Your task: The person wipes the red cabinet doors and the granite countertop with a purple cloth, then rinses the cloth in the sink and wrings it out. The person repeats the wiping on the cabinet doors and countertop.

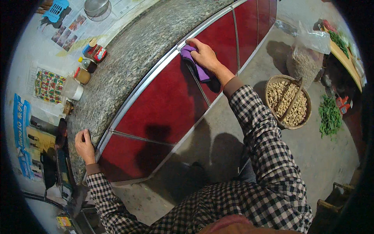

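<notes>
My right hand (pixel 206 55) grips a purple cloth (pixel 201 71) with a dark underside. It presses the cloth at the metal top trim (pixel 155 68) of a row of dark red cabinet panels (pixel 157 102), where a vertical metal strip (pixel 198 87) meets it. Part of the cloth hangs down over the red panel. Far to the left, my left hand (pixel 84 146) rests at the edge of a speckled granite countertop (pixel 122 61). Its thumb stands a little apart from the fingers, and no object shows in it.
Jars and bottles (pixel 87 64) line the counter's wall side, with a mesh strainer (pixel 98 8) farther along. A gas stove (pixel 62 169) adjoins the left end. On the concrete floor at right are a wicker basket of peanuts (pixel 287 102), a filled plastic bag (pixel 305 58) and leafy greens (pixel 330 115).
</notes>
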Demonstrator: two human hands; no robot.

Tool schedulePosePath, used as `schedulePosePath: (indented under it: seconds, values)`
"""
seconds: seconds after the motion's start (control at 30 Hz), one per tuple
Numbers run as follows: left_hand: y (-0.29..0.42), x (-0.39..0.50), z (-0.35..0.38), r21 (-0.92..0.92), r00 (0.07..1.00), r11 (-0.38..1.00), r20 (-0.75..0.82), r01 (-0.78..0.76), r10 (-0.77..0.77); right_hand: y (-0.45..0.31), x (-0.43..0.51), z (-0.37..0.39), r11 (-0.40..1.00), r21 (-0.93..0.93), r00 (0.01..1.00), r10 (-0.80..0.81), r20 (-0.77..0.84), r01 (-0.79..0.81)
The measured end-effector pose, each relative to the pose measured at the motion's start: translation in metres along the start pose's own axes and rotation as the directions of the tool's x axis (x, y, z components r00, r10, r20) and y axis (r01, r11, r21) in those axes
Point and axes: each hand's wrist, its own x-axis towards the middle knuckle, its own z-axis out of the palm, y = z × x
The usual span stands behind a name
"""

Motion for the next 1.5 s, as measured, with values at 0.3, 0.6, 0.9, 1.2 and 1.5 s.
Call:
schedulePosePath:
  seconds: [0.3, 0.6, 0.9, 1.2, 1.5]
  values:
    - [-0.005, 0.001, 0.001, 0.024, 1.0, 1.0, -0.013, -0.009, 0.01, 0.002, -0.003, 0.008, 0.998, -0.027, 0.994, -0.058, 0.09, 0.061]
    - [0.001, -0.001, -0.001, -0.046, 1.0, 0.999, -0.014, -0.001, 0.0, 0.0, -0.002, 0.006, 0.997, -0.069, 0.995, -0.039, 0.091, 0.045]
    - [0.006, 0.0, -0.003, -0.008, 0.999, 0.999, 0.003, 0.035, -0.035, 0.0, 0.001, 0.01, 0.997, -0.001, 0.971, -0.074, 0.225, 0.077]
    - [0.002, 0.0, -0.001, -0.013, 0.999, 1.0, -0.028, -0.016, 0.016, -0.002, -0.006, 0.011, 0.998, 0.016, 0.99, -0.069, 0.122, 0.067]
    - [-0.003, 0.001, 0.0, -0.035, 1.0, 0.999, -0.005, -0.019, 0.019, 0.009, 0.014, -0.007, 0.988, -0.049, 0.983, 0.143, -0.116, -0.149]
